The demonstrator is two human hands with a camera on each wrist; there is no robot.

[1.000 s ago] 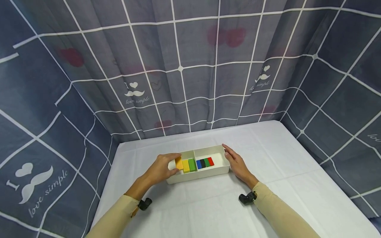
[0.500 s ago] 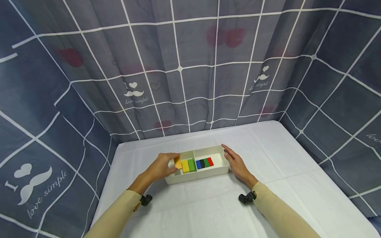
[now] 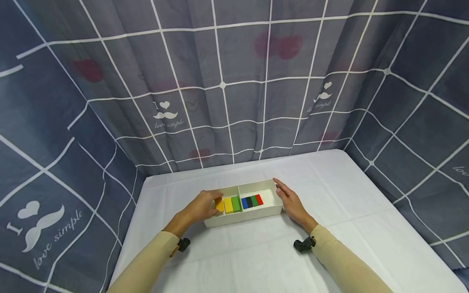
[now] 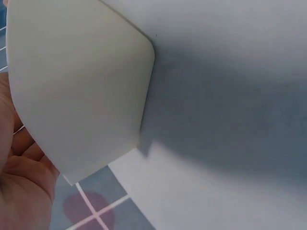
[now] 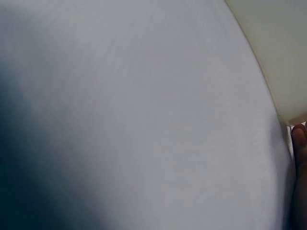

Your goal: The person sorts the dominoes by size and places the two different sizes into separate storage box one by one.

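Observation:
A long white box (image 3: 243, 221) with a divider stands on the table. My left hand (image 3: 199, 206) reaches over its left end and pinches an orange block (image 3: 219, 204) between thumb and fingers in the left compartment. Beside it, a yellow block (image 3: 229, 205) and a light green block (image 3: 236, 204) stand side by side. The left wrist view shows the box's outer wall (image 4: 86, 96) with part of the hand behind it. My right hand (image 3: 292, 203) holds the box's right end, index finger towards the far corner and thumb at the rim.
In the right compartment a blue block (image 3: 244, 202), a black block (image 3: 249, 201), a dark green block (image 3: 254, 200) and a red block (image 3: 259, 199) form a row. A white cloth covers the table (image 3: 256, 260). Dark checked curtains (image 3: 242, 101) surround the back and sides.
The orange block, tilted near the left end wall before, now sits lower and straighter, slightly nearer the yellow block. My left hand has shifted slightly right. The right hand stays at the box's end.

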